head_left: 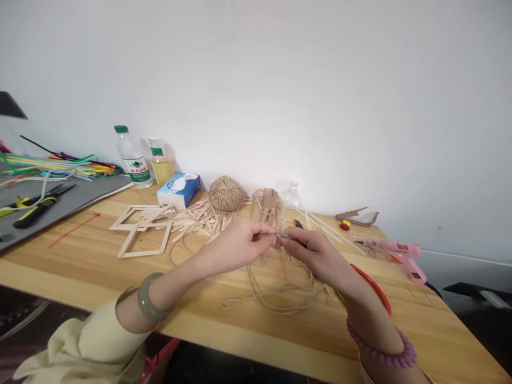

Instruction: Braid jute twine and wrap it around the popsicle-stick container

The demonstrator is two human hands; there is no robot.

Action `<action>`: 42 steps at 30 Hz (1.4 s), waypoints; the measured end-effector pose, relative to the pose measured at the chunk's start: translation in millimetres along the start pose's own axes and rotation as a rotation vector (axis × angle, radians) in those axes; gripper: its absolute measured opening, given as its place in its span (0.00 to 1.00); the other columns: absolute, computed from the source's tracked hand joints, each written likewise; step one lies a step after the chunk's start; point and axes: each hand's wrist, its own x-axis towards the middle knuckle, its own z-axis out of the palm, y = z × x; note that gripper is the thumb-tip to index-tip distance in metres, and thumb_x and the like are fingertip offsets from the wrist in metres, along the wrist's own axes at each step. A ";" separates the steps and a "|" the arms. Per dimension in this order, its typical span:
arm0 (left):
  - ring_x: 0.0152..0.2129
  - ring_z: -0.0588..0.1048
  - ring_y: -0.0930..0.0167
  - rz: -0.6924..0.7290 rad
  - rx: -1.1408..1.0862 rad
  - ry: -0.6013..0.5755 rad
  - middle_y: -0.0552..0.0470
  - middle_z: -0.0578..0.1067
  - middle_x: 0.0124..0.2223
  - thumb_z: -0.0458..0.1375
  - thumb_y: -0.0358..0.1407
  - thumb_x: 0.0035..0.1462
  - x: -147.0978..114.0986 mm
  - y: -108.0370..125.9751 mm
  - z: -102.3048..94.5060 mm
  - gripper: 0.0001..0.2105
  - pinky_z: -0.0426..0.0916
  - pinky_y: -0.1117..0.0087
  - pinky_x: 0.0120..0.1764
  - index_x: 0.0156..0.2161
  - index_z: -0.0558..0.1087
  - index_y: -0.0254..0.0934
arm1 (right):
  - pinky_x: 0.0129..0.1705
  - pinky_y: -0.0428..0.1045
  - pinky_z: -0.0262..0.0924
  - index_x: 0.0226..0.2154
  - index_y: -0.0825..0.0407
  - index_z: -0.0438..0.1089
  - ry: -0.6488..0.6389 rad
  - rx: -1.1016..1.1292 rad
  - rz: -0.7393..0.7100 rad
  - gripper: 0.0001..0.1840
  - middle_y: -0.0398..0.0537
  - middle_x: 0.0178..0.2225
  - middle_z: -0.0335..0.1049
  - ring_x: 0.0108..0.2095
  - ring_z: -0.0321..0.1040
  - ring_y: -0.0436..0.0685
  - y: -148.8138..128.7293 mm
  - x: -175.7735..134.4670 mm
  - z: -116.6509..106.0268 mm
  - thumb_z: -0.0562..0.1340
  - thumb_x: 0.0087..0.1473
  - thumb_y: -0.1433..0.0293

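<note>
Both hands meet near the middle of the table, pinching jute twine between their fingertips. My left hand (248, 242) is closed on the twine from the left. Opposite it, my right hand (314, 250) is closed on the same twine (280, 226), which looks braided where it rises between the hands. Loose strands (276, 306) hang down and loop over the tabletop below. Just behind the fingers stands a round holder made of wooden sticks (264, 202), partly hidden by the hands. The exact grip of the fingertips is too small to make out.
A ball of twine (226, 193), craft sticks (192, 220) and wooden frames (144, 242) lie left of centre. Behind them are a tissue pack (178, 190) and bottles (135, 162). Rightward lie a pink glue gun (400, 255) and a red-handled tool (374, 285). Pliers (38, 210) rest far left.
</note>
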 end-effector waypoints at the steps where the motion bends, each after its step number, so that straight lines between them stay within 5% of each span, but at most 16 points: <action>1: 0.17 0.62 0.77 -0.007 0.041 0.018 0.57 0.66 0.20 0.49 0.38 0.54 -0.2 0.0 0.2 0.13 0.54 0.76 0.21 0.30 0.74 0.34 | 0.23 0.43 0.44 0.22 0.53 0.59 0.021 -0.067 -0.005 0.14 0.38 0.19 0.52 0.21 0.49 0.47 -1.2 -0.3 0.9 0.50 0.56 0.67; 8: 0.18 0.62 0.76 -0.061 0.152 0.128 0.57 0.67 0.18 0.52 0.38 0.51 7.5 -7.5 3.6 0.11 0.52 0.75 0.22 0.23 0.71 0.35 | 0.22 0.44 0.41 0.21 0.52 0.63 0.211 -0.539 -0.060 0.15 0.39 0.15 0.58 0.17 0.51 0.47 2.3 0.5 11.8 0.52 0.56 0.66; 15: 0.18 0.65 0.76 -0.059 -0.289 0.362 0.52 0.73 0.23 0.52 0.35 0.52 16.8 -16.5 13.0 0.10 0.57 0.75 0.25 0.24 0.67 0.33 | 0.21 0.45 0.42 0.25 0.53 0.67 0.613 -0.785 -0.232 0.14 0.44 0.18 0.67 0.19 0.61 0.49 8.8 -1.3 30.9 0.51 0.57 0.67; 19: 0.13 0.59 0.80 -0.045 -0.524 0.419 0.52 0.73 0.24 0.53 0.37 0.51 15.9 -16.7 14.3 0.09 0.53 0.77 0.19 0.25 0.65 0.33 | 0.22 0.45 0.45 0.23 0.53 0.66 0.481 -0.814 -0.404 0.14 0.45 0.19 0.67 0.20 0.62 0.50 11.0 1.2 48.5 0.50 0.55 0.73; 22: 0.11 0.56 0.82 -0.044 -0.736 0.346 0.53 0.72 0.23 0.55 0.37 0.50 12.8 -16.1 12.6 0.10 0.48 0.78 0.16 0.25 0.63 0.33 | 0.21 0.46 0.47 0.26 0.53 0.68 0.356 -0.775 -0.358 0.14 0.47 0.21 0.69 0.22 0.64 0.52 17.9 5.4 51.9 0.49 0.55 0.74; 25: 0.12 0.56 0.83 -0.014 -0.849 0.351 0.56 0.67 0.20 0.56 0.36 0.49 11.1 -15.3 9.3 0.10 0.46 0.79 0.17 0.24 0.63 0.32 | 0.25 0.47 0.55 0.37 0.51 0.68 0.304 -0.563 -0.193 0.13 0.49 0.29 0.72 0.28 0.67 0.55 26.4 9.7 42.4 0.50 0.56 0.69; 27: 0.13 0.54 0.83 0.000 -0.863 0.383 0.58 0.63 0.18 0.57 0.36 0.49 11.4 -15.1 6.9 0.10 0.45 0.79 0.17 0.23 0.62 0.32 | 0.30 0.48 0.60 0.47 0.48 0.62 0.325 -0.225 -0.076 0.16 0.51 0.40 0.70 0.32 0.68 0.55 31.2 12.4 29.6 0.51 0.56 0.64; 30: 0.13 0.53 0.82 -0.003 -0.838 0.409 0.59 0.60 0.17 0.58 0.35 0.47 14.1 -17.8 3.9 0.10 0.45 0.79 0.17 0.22 0.63 0.32 | 0.31 0.48 0.64 0.54 0.42 0.48 0.508 0.440 -0.008 0.27 0.51 0.56 0.54 0.37 0.68 0.53 37.8 14.4 2.7 0.52 0.53 0.57; 32: 0.13 0.54 0.82 -0.023 -0.824 0.453 0.59 0.60 0.17 0.59 0.36 0.46 17.3 -22.4 2.2 0.11 0.44 0.79 0.17 0.22 0.63 0.32 | 0.30 0.47 0.64 0.52 0.40 0.50 0.685 0.752 -0.019 0.26 0.50 0.58 0.52 0.38 0.69 0.52 44.0 12.5 -17.8 0.54 0.51 0.55; 35: 0.13 0.54 0.82 -0.052 -0.804 0.588 0.59 0.61 0.17 0.59 0.37 0.45 23.0 -32.8 -1.7 0.10 0.45 0.78 0.17 0.22 0.64 0.33 | 0.26 0.44 0.62 0.40 0.47 0.62 0.866 0.883 0.042 0.17 0.51 0.49 0.65 0.30 0.69 0.49 57.6 4.0 -45.5 0.54 0.51 0.56; 37: 0.13 0.54 0.82 -0.047 -0.788 0.690 0.59 0.61 0.18 0.58 0.37 0.45 26.4 -39.5 -5.1 0.10 0.45 0.78 0.17 0.22 0.63 0.33 | 0.21 0.44 0.58 0.34 0.51 0.66 0.934 0.737 0.169 0.18 0.51 0.39 0.71 0.24 0.67 0.49 66.1 -3.5 -57.8 0.52 0.51 0.55; 39: 0.13 0.54 0.81 -0.026 -0.756 0.728 0.59 0.60 0.18 0.57 0.37 0.46 28.1 -43.6 -7.7 0.11 0.46 0.78 0.17 0.21 0.62 0.33 | 0.19 0.44 0.54 0.26 0.54 0.69 0.812 0.400 0.345 0.22 0.50 0.27 0.73 0.19 0.64 0.50 69.0 -9.9 -63.0 0.52 0.50 0.52; 42: 0.14 0.55 0.80 -0.008 -0.647 0.640 0.59 0.60 0.18 0.57 0.37 0.47 26.1 -41.3 -6.8 0.11 0.48 0.78 0.18 0.21 0.62 0.34 | 0.18 0.46 0.50 0.11 0.54 0.67 0.453 -0.088 0.486 0.29 0.44 0.11 0.62 0.12 0.56 0.49 57.4 -13.6 -56.8 0.54 0.47 0.49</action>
